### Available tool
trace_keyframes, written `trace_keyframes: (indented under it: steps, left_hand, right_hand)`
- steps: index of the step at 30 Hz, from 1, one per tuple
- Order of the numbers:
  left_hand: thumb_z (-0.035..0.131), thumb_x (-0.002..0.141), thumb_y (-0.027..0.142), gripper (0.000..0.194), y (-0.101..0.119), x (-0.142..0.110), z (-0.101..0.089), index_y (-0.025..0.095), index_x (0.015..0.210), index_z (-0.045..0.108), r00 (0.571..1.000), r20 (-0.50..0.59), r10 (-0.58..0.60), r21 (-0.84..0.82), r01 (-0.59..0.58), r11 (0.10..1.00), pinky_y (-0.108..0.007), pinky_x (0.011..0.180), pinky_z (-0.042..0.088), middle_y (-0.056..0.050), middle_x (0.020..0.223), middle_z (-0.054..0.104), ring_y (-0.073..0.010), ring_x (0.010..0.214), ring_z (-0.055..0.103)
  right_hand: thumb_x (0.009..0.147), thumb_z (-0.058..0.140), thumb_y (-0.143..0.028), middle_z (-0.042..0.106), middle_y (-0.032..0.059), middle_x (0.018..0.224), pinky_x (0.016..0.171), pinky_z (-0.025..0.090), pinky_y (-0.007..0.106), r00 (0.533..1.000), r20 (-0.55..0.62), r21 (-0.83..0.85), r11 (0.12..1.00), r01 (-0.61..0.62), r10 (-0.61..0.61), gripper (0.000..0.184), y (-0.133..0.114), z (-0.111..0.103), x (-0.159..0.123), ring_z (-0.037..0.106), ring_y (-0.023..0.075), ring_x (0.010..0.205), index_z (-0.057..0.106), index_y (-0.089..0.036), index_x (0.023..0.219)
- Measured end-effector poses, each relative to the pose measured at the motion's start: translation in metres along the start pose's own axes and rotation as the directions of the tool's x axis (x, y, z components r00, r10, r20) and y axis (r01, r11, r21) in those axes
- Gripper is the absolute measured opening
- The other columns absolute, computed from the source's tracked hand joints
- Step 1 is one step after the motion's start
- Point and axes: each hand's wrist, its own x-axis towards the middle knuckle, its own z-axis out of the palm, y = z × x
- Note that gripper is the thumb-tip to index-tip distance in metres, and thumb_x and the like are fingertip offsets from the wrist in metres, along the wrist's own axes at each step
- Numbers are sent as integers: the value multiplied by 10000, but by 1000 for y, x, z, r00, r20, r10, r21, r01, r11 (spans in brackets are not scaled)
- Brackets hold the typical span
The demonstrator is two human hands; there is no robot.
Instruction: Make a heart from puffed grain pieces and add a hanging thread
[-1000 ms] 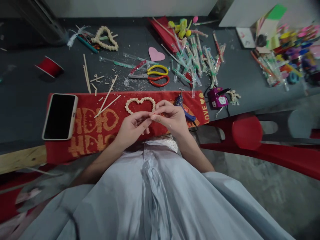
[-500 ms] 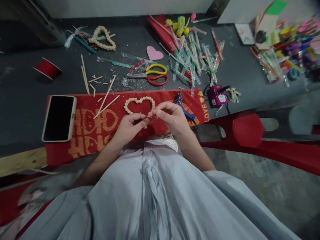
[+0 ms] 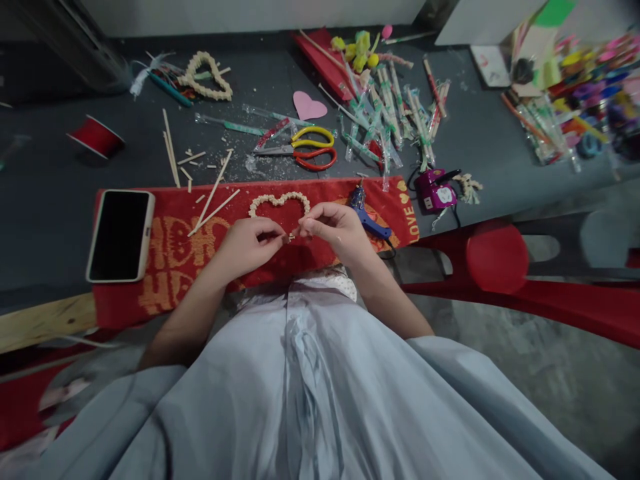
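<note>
A heart-shaped frame (image 3: pixel 280 198) of short pale stick pieces lies on a red towel (image 3: pixel 320 257) with orange lettering. My left hand (image 3: pixel 253 247) is at its lower left side, thumb and fingertips pinched beside the bottom point. My right hand (image 3: pixel 337 230) covers part of the frame's right side, its thumb and fingers also pinched together. Small pale bits show between the two sets of fingertips. Whatever either pinch holds is too small or hidden to name. A blue glue gun (image 3: pixel 369 217) lies on the towel just right of my right hand.
A phone (image 3: pixel 121 235) lies at the towel's left end, with thin pale sticks (image 3: pixel 215 213) beside it. Beyond the towel are scissors (image 3: pixel 314 149), a pink heart (image 3: pixel 309 105), a red spool (image 3: pixel 96 137), wrapped sticks (image 3: pixel 390 107), another stick heart (image 3: pixel 220 93) and a purple device (image 3: pixel 435 190).
My left hand has drawn slightly left and turned so its back faces up more. The fingertips have parted a little, exposing pale bits near the frame's point. My right hand stays nearly in place.
</note>
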Motion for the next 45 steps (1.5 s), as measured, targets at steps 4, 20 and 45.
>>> trace_keyframes:
  steps: [4,20,45]
  left_hand:
    - [609,795,321,217,-2,0,1,204,781,791,1000,-9,-4,-1,4,1000,-252,655,465,-37,765,759,-165,682,639]
    - [548,966,350,289,25,14,-42,201,912,789,939,221,264,294,-323,900,-324,913,523,-43,985,726,-203,952,682]
    - [686,997,184,169,-20,-8,-6,252,1028,837,774,-196,602,177,-576,798,-214,832,594,-12,1010,815,-123,887,757]
  right_hand:
    - [695,934,-547,729,7,666,554,493,250,999,9,-36,998,-47,47,405,4,0,2,641,128,606,787,-180,787]
    - [502,1025,-439,692,-32,558,525,539,212,915,207,-134,937,-323,346,458,3,6,4,644,100,508,723,-146,682]
    - [448,1075,-494,750,-10,623,494,522,116,905,205,300,856,-421,373,525,11,15,1,656,50,522,767,-139,682]
